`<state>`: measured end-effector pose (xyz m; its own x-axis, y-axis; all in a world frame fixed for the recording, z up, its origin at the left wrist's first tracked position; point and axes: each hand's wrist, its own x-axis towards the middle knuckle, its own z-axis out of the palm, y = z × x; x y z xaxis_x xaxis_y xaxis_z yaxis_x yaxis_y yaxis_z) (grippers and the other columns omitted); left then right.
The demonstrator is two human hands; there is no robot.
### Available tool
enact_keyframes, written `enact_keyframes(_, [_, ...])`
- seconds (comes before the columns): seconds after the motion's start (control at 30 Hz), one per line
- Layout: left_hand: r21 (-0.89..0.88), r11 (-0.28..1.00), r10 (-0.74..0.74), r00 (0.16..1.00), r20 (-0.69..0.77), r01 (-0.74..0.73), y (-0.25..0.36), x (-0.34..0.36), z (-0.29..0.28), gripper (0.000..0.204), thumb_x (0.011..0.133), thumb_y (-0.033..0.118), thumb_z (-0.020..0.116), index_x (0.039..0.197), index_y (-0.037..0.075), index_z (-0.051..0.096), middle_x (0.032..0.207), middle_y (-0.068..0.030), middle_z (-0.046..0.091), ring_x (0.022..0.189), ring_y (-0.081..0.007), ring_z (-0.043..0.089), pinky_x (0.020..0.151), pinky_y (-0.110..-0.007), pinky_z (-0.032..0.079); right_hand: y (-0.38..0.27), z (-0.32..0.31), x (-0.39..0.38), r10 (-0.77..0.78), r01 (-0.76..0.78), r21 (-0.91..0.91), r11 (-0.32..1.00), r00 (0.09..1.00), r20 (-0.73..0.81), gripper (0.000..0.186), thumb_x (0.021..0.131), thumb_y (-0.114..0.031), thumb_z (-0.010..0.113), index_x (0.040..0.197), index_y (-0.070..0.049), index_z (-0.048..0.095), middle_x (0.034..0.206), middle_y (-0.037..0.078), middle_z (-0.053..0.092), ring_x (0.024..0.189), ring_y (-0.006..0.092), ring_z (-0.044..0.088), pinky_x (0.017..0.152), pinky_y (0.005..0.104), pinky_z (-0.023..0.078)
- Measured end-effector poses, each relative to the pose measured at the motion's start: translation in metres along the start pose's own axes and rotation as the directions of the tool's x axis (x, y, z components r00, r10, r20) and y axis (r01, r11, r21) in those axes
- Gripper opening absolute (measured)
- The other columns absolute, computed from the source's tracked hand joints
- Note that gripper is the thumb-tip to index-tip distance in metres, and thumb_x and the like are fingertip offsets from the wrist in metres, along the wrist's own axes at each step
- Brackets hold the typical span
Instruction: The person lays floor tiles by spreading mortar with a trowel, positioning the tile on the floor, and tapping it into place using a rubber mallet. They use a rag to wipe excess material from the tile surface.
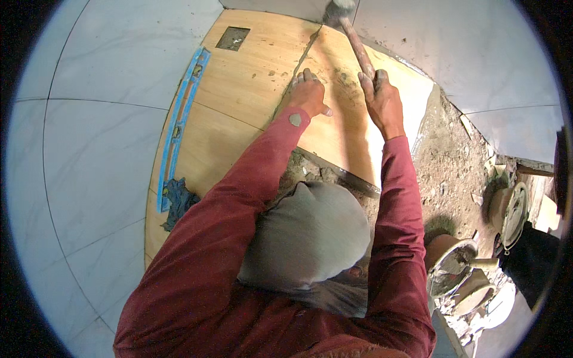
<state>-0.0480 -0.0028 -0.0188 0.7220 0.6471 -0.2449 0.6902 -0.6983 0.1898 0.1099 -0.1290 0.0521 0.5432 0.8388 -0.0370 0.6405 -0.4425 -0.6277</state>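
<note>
My right hand is closed around the wooden handle of a mallet. The mallet's dark, blocky head points away from me, near the far wall. My left hand lies on wood-look floor tiles beside a dark joint, its thumb held apart and its fingers forward. Beneath and right of it is a pale wood-look tile, partly sunlit and smudged with dirt. That tile's near edge stands above rough ground. Whether the mallet head touches anything is unclear.
A blue spirit level lies along the left wall, with a dark crumpled cloth at its near end. A square drain opening sits far left. Bare rubble, a mortar-crusted bucket and another bucket are at right.
</note>
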Motion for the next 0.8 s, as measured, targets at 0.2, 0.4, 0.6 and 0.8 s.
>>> enact_keyframes(0.2, [0.072,0.997,0.000,0.999,-0.036,0.003,0.009,0.004,-0.003,0.086,0.067,0.053,0.091,0.121,-0.008,0.067,0.130,-0.0224,0.054,0.128,-0.0382,0.052,0.111,-0.048,0.040,0.036,0.047,-0.012,-0.064,0.059,-0.053,0.997,0.994,-0.086,0.034,0.107,-0.037,0.053,0.111,-0.005,0.044,0.077,0.029,0.066,0.074,0.0500,0.067,0.066,0.0552,0.051])
enact_keyframes(0.4, [0.040,0.999,-0.028,0.997,-0.071,0.031,0.002,-0.008,0.000,0.085,0.067,0.051,0.092,0.122,-0.008,0.066,0.132,-0.0249,0.055,0.130,-0.0392,0.051,0.112,-0.048,0.039,-0.008,0.017,-0.015,0.005,0.002,0.039,0.999,0.985,-0.175,0.033,0.105,-0.034,0.058,0.101,-0.004,0.044,0.076,0.029,0.066,0.072,0.0504,0.067,0.062,0.0556,0.051])
enact_keyframes(0.6, [0.013,1.000,-0.021,0.993,-0.117,0.023,0.014,0.003,0.006,0.082,0.072,0.050,0.089,0.127,-0.006,0.064,0.137,-0.0228,0.052,0.133,-0.0354,0.049,0.114,-0.046,0.039,0.035,0.017,-0.004,0.117,-0.118,0.042,0.992,0.993,0.019,0.038,0.106,-0.040,0.054,0.105,-0.002,0.050,0.078,0.026,0.065,0.074,0.0364,0.065,0.069,0.0484,0.050])
enact_keyframes(0.8, [0.095,0.994,0.076,0.941,-0.329,-0.048,0.016,-0.082,0.065,0.067,0.091,0.036,0.074,0.139,-0.006,0.053,0.147,-0.0223,0.047,0.140,-0.0379,0.043,0.119,-0.047,0.034,-0.026,-0.005,-0.091,0.099,-0.069,0.387,0.920,0.993,-0.059,0.034,0.104,-0.030,0.063,0.110,0.002,0.054,0.069,0.011,0.059,0.063,0.0188,0.056,0.059,0.0355,0.048])
